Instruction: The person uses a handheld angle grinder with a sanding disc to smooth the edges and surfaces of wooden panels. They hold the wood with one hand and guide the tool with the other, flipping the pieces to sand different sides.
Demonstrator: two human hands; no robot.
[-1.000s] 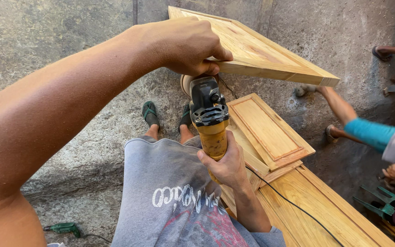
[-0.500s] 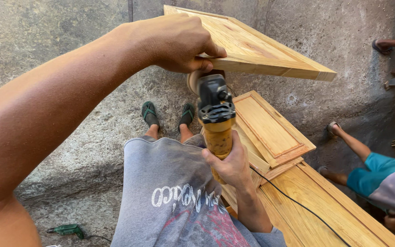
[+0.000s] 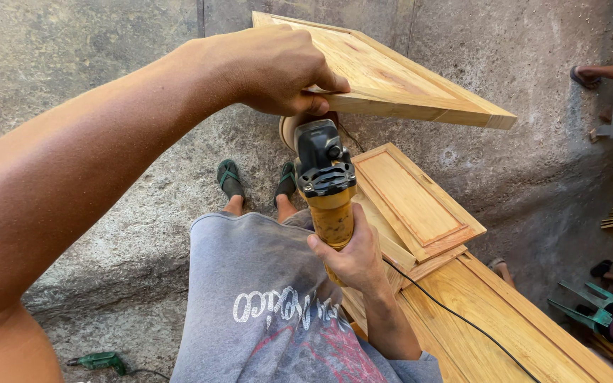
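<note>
My left hand (image 3: 278,67) grips the near edge of a light wooden cabinet door panel (image 3: 399,78) and holds it raised and tilted in the air. My right hand (image 3: 345,255) is closed around the yellow body of a corded angle grinder (image 3: 324,181). Its black head points up, with the round sanding disc (image 3: 289,128) just beneath the panel's lower edge, by my left thumb. The grinder's black cord (image 3: 455,315) trails down to the right over stacked wood.
A second framed door panel (image 3: 416,202) lies on larger wooden boards (image 3: 505,319) at the right. My sandalled feet (image 3: 253,181) stand on a concrete floor. A green drill (image 3: 97,362) lies at bottom left. Other people's feet and legs (image 3: 604,71) show at the right edge, beside a green frame (image 3: 583,305).
The raised panel and my left hand have shifted slightly left and up. A person in a teal top who crouched at the right has moved out of view.
</note>
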